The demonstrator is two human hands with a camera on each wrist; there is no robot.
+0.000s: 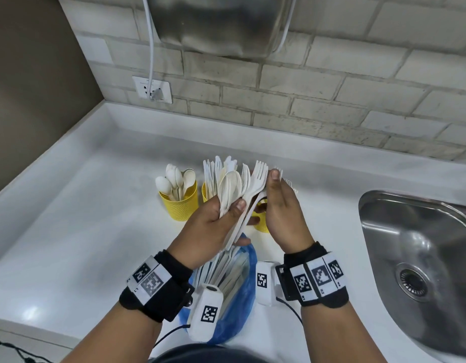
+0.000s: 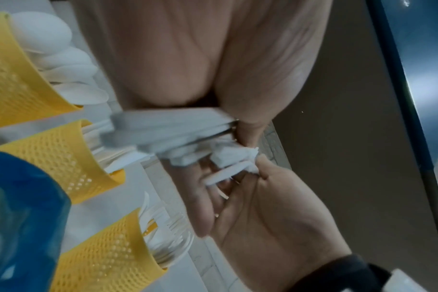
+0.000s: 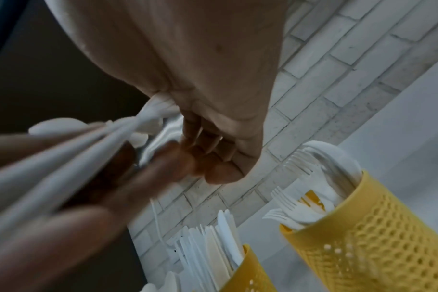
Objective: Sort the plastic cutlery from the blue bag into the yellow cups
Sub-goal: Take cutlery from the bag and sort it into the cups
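My left hand [image 1: 216, 218] grips a fanned bunch of white plastic spoons and forks [image 1: 235, 184], thumb across the handles [image 2: 168, 128]. My right hand [image 1: 277, 208] meets the bunch from the right, thumb up beside the forks [image 1: 258, 176] and fingers curled round their handles [image 2: 234, 170]. Behind the hands stand three yellow cups: one with spoons [image 1: 178, 203], one with knives [image 1: 206, 191], one with forks [image 1: 263, 225], mostly hidden. The fork cup [image 3: 363, 237] and knife cup [image 3: 245, 272] show clearly in the right wrist view. The blue bag [image 1: 237, 305] lies below my wrists with more cutlery inside.
A steel sink [image 1: 423, 258] is set into the white counter [image 1: 82, 218] at the right. The brick wall [image 1: 331, 100] behind carries a socket [image 1: 152, 89], a hanging cable and a metal appliance [image 1: 221, 22]. A brown side wall closes the left.
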